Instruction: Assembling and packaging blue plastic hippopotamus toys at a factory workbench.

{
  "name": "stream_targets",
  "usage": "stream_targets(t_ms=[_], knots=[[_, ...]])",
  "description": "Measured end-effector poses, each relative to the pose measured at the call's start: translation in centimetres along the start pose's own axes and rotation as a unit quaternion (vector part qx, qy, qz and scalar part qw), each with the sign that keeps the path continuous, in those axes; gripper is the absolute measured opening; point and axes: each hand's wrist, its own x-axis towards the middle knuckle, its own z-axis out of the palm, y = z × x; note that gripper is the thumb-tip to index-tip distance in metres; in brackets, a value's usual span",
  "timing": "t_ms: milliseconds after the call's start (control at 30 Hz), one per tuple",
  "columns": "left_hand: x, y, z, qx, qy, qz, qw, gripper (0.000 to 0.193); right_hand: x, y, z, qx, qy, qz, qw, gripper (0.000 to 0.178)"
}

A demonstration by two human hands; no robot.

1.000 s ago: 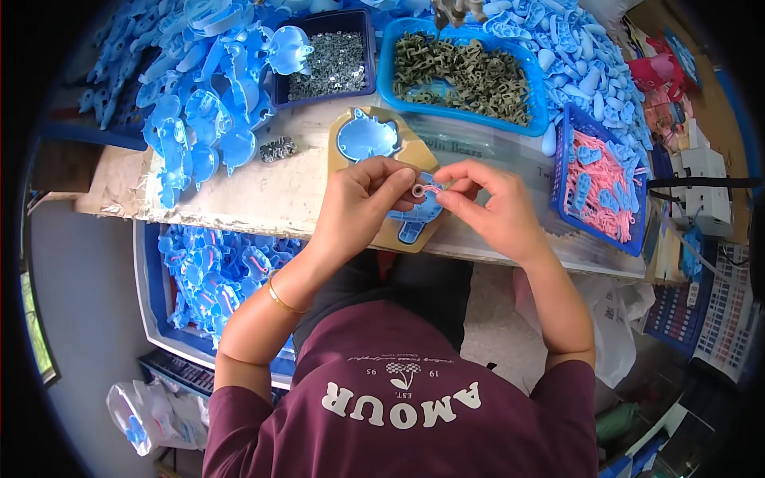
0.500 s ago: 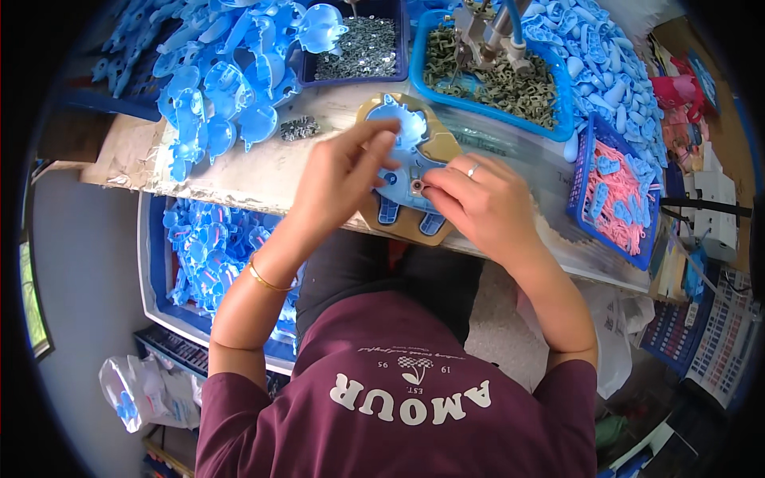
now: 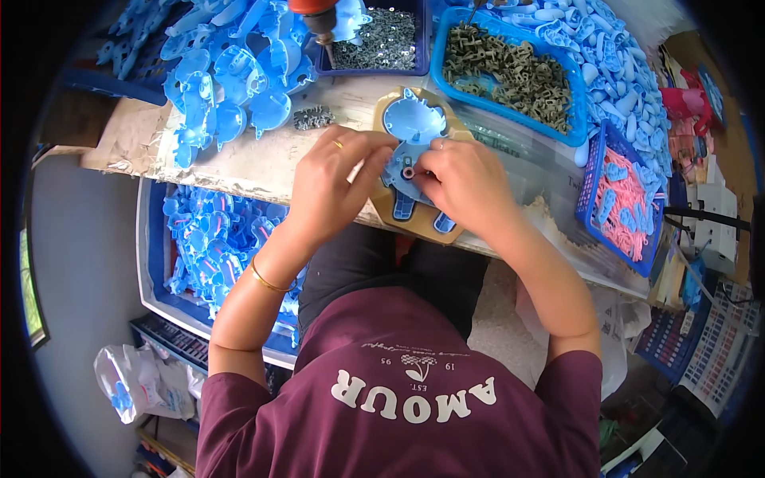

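Note:
A light-blue plastic toy shell point(image 3: 413, 119), shaped like a figure with a round hollow head, body and legs, lies in a tan board-like holder point(image 3: 458, 131) at the table's front edge. On its body sits a small round part point(image 3: 409, 172) with a dark centre. My left hand point(image 3: 335, 187) is at the body's left side, thumb and fingers drawn together near the neck; whatever they pinch is too small to make out. From the right, my right hand point(image 3: 470, 183) presses bent fingertips onto the body beside the round part, and its fingertips hide what they hold.
A red power screwdriver point(image 3: 312, 6) hangs over a dark bin point(image 3: 368, 72) of small metal pieces. Behind stands a blue tray point(image 3: 580, 107) of dark metal clips. Blue shells point(image 3: 231, 119) pile up left, and a purple basket point(image 3: 591, 187) holds pink parts. A crate point(image 3: 147, 263) stands below.
My left hand has lowered toward the shell's body, and my right fingers have shifted up along it. The view has moved slightly; a red screwdriver now shows, and the metal fixture over the tray is gone.

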Motion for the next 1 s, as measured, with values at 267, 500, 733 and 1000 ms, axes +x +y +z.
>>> stream_targets(t_ms=[267, 500, 733, 1000], knots=[[-1.6, -0.7, 1.2, 0.137, -0.146, 0.2, 0.959, 0.038, -1.3, 0.1, -0.4, 0.011, 0.024, 0.002, 1.0, 0.008], [-1.9, -0.5, 1.6, 0.131, -0.131, 0.189, 0.964, 0.033, -4.7, 0.3, -1.3, 0.011, 0.087, 0.071, 0.994, 0.009], [-1.7, -0.5, 2.0, 0.135, -0.125, 0.176, 0.967, 0.033, -4.8, 1.1, -0.4, 0.023, 0.133, 0.069, 0.988, 0.008], [-1.8, -0.5, 1.6, 0.131, -0.13, 0.167, 0.968, 0.037, -2.9, -0.5, -2.5, 0.033, 0.042, 0.055, 0.997, 0.021]])
